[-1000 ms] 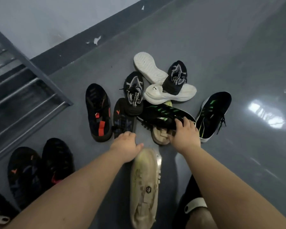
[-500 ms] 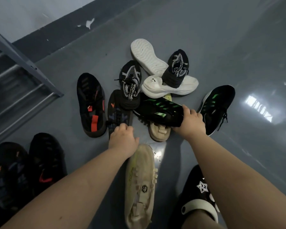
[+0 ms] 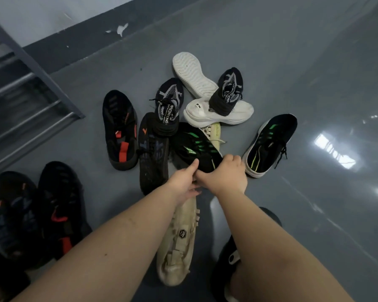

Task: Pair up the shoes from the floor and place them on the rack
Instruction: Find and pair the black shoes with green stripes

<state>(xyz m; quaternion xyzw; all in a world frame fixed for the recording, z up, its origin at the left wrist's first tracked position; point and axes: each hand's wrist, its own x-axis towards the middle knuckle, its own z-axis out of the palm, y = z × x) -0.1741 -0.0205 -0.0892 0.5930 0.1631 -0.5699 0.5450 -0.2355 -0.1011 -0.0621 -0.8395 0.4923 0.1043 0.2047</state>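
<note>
Gripping a green-striped shoe over the pile

Both hands meet at the heel end of a black shoe with green stripes (image 3: 196, 147), which lies across the middle of the heap on the grey floor (image 3: 292, 62). The right hand (image 3: 225, 175) is closed over the shoe's heel edge, fingers curled on top. The left hand (image 3: 182, 182) touches the same shoe from the other side, its thumb pressed against the black upper; its fingers are hidden beneath, so how firmly it grips cannot be told.

Under this shoe, a cream shoe (image 3: 214, 134) pokes out at the far side. A second cream shoe (image 3: 179, 243) lies lengthwise between the two forearms, nearer the person. The matching green-striped shoe (image 3: 268, 144) rests apart to the right, its opening facing up.

Beyond the hands, a white shoe (image 3: 218, 114) lies on its side with a black knit shoe (image 3: 227, 90) propped on it, and another white shoe (image 3: 191, 74) shows its sole. A second black knit shoe (image 3: 168, 105) leans on a dark shoe with an orange mark (image 3: 152, 153); a black shoe with red tabs (image 3: 120, 129) sits just left. Two more dark shoes (image 3: 31, 210) lie at the lower left, near the metal rack (image 3: 31, 101).
</note>
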